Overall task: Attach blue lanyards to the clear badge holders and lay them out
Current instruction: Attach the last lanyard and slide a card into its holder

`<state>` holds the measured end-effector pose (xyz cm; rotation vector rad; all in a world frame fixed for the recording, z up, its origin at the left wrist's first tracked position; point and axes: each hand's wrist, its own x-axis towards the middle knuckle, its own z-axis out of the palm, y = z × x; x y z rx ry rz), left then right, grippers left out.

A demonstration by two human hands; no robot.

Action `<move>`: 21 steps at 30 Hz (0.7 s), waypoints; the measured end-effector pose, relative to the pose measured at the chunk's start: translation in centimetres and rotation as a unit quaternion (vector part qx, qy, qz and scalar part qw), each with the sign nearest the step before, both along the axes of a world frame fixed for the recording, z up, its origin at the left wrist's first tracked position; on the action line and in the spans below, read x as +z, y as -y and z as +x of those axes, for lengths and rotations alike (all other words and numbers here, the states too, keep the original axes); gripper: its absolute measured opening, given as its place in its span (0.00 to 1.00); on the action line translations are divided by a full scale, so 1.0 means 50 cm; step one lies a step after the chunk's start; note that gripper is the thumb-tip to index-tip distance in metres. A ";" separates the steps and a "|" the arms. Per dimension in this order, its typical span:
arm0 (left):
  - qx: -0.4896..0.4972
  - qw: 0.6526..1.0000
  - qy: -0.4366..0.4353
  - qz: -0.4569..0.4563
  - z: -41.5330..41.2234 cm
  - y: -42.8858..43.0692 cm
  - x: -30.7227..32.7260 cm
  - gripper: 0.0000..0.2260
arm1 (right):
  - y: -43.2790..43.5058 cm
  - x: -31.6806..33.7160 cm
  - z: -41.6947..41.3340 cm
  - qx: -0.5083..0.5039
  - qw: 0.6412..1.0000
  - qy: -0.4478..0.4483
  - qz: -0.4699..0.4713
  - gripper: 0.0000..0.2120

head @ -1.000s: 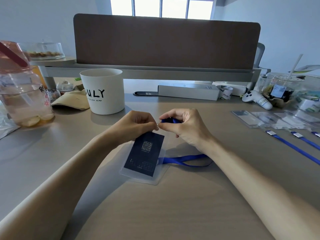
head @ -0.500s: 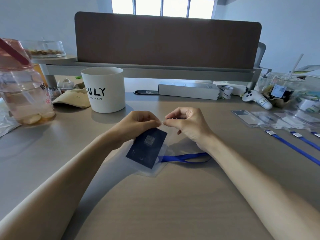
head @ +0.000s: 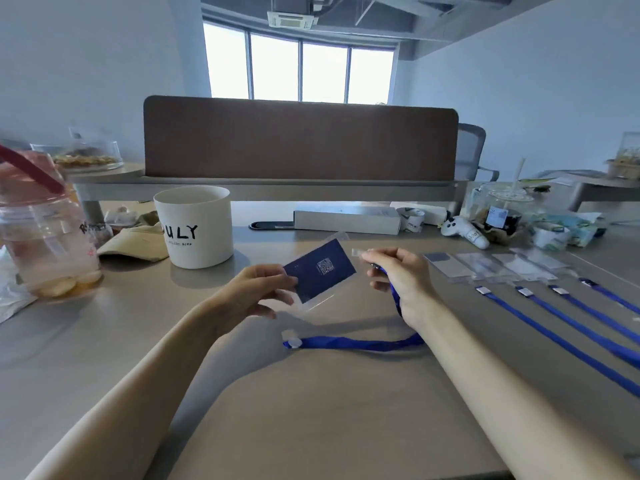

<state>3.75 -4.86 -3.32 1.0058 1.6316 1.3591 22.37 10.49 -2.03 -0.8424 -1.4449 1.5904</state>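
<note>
My left hand [head: 258, 292] holds a clear badge holder [head: 320, 270] with a dark blue card inside, lifted off the desk and tilted. My right hand [head: 398, 275] pinches the clip end of a blue lanyard [head: 353, 342] just right of the holder's top edge. The strap drops from that hand and loops along the desk toward a white tab on its left end. Whether the clip is through the holder's slot cannot be made out. On the right lie several finished badge holders [head: 485, 265] in a row, their blue lanyards [head: 561, 341] stretched toward me.
A white cup [head: 195, 226] marked "ULY" stands behind my left hand, with a pink water jug [head: 45, 237] at the far left. A grey box [head: 346, 220], a white controller [head: 464, 230] and drink cups line the back. A brown divider panel [head: 301, 140] closes off the desk.
The holder has been lifted off the desk and tilted up, and my hands have drawn apart. The view has tipped upward, showing the windows and more of the lanyard row.
</note>
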 end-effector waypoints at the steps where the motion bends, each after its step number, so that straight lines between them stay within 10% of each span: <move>1: 0.009 1.000 0.008 0.022 0.012 -0.006 0.010 0.03 | 0.000 0.006 0.019 0.004 1.000 -0.004 -0.006 0.08; 8: 0.147 0.975 0.117 0.116 0.149 -0.100 0.061 0.09 | 0.006 0.050 0.150 0.030 0.998 -0.051 -0.038 0.04; 21: -0.021 0.917 0.381 0.114 0.353 -0.201 0.115 0.22 | 0.003 0.146 0.314 -0.008 0.961 -0.268 -0.071 0.05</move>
